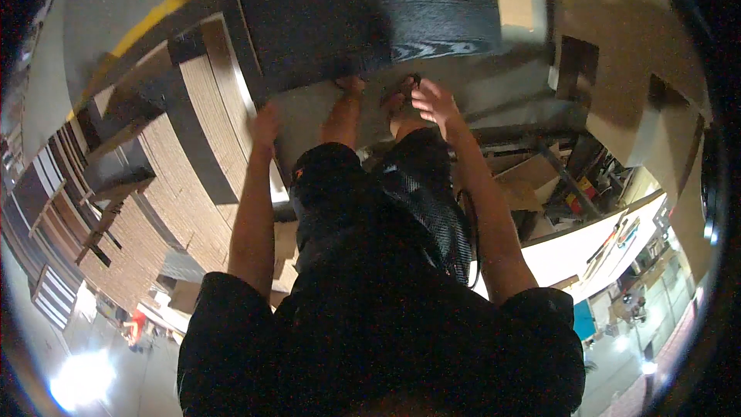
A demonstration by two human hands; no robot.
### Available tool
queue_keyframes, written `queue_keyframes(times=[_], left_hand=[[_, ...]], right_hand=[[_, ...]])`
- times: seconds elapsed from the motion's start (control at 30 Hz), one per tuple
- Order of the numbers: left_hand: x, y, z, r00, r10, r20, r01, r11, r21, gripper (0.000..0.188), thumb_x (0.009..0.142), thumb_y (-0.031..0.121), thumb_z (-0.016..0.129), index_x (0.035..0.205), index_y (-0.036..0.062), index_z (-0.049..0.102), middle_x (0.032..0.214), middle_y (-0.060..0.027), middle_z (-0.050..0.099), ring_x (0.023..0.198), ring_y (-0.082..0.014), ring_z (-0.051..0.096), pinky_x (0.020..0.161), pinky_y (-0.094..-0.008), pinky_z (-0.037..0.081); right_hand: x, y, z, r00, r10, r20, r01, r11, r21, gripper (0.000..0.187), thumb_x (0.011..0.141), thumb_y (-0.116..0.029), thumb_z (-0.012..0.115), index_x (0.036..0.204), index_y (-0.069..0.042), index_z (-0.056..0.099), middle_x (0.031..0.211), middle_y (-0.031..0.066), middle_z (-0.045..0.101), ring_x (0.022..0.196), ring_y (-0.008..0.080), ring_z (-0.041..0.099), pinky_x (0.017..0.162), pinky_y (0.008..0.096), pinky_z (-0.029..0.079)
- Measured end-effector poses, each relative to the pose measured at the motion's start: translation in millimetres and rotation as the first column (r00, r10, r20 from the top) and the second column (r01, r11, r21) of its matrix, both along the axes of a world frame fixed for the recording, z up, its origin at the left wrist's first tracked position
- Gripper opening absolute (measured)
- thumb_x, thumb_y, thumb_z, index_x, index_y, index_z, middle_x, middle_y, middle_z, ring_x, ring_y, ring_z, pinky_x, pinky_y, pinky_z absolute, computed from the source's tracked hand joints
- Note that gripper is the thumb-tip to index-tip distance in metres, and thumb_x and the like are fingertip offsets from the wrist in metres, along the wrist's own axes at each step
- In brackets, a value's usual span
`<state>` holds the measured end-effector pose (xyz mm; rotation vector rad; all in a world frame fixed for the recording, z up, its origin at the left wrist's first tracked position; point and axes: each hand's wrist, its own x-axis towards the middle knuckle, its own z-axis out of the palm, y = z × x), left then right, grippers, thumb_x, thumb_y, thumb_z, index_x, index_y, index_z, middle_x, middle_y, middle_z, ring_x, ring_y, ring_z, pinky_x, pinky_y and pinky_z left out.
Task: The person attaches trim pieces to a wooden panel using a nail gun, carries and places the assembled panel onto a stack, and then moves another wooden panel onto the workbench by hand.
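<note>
In front of my feet lies a broad black wood-grain panel (444, 4), its near edge just beyond my toes. My right hand (437, 103) hangs in the air short of that edge, fingers spread and holding nothing. On the other side, my left hand (265, 127) is dim and smeared by motion beside the light edge of a board stack (216, 77). How its fingers are set cannot be made out, nor whether it touches the stack.
Tall stacks of boards (204, 158) crowd my left. To the right stand large brown cardboard pieces (617, 38) and a heap of offcuts (532, 177). A white surface with tools (571, 251) is at lower right. A yellow line (162, 11) marks the floor at far left.
</note>
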<state>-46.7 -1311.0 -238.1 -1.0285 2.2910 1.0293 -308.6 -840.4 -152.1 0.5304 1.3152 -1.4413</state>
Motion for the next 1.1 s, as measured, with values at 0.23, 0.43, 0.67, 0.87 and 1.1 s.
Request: queue_keyframes(times=[0.23,0.43,0.67,0.87,1.1], left_hand=[[-23,229,73,0.984,-0.119,-0.134,0.156,0.937,0.312,0.037,0.09,0.034,0.063,0.11,0.0028,0.063,0.101,-0.0201,0.067,0.091,-0.0301,0.066,0.078,-0.0407,0.05],[-39,173,35,0.752,-0.658,0.025,0.63,0.708,-0.318,0.037,0.095,0.029,0.049,0.117,0.0014,0.061,0.106,-0.0233,0.066,0.098,-0.0357,0.063,0.085,-0.0386,0.049],[-176,176,5,0.524,-0.851,-0.034,0.846,0.524,-0.101,0.024,0.092,0.027,0.053,0.099,0.006,0.063,0.089,-0.0137,0.063,0.08,-0.0232,0.06,0.067,-0.0399,0.048],[-288,175,0,0.98,-0.2,-0.019,0.159,0.714,0.682,0.028,0.089,0.031,0.063,0.09,0.0035,0.063,0.078,-0.0064,0.06,0.069,-0.0153,0.055,0.061,-0.0328,0.046],[-330,274,127,0.639,-0.672,-0.374,0.768,0.534,0.353,0.039,0.089,0.027,0.067,0.115,-0.0019,0.061,0.097,-0.01,0.066,0.089,-0.0177,0.062,0.08,-0.031,0.05]], right_hand=[[55,157,50,0.899,0.353,-0.26,-0.285,0.921,0.265,0.06,0.09,-0.044,0.061,0.138,-0.01,0.048,0.116,0.0026,0.06,0.092,0.0122,0.059,0.067,0.0266,0.047],[86,162,79,0.884,0.158,-0.441,-0.267,0.943,-0.197,0.087,0.087,-0.068,0.05,0.146,-0.005,0.035,0.133,0.014,0.054,0.101,0.024,0.063,0.084,0.0356,0.05],[130,147,270,0.899,-0.436,-0.049,0.384,0.836,-0.391,0.081,0.089,-0.057,0.055,0.143,0.001,0.037,0.147,0.0151,0.04,0.136,0.0267,0.037,0.115,0.0377,0.024],[237,188,227,0.881,-0.262,-0.393,0.169,0.952,-0.255,0.074,0.081,-0.035,0.069,0.139,0.002,0.044,0.139,0.016,0.048,0.127,0.0282,0.044,0.111,0.0369,0.029],[444,109,227,0.998,-0.041,0.057,0.039,0.999,0.023,0.038,0.08,-0.023,0.07,0.116,-0.01,0.067,0.103,0.0033,0.069,0.091,0.0171,0.064,0.078,0.0332,0.052]])
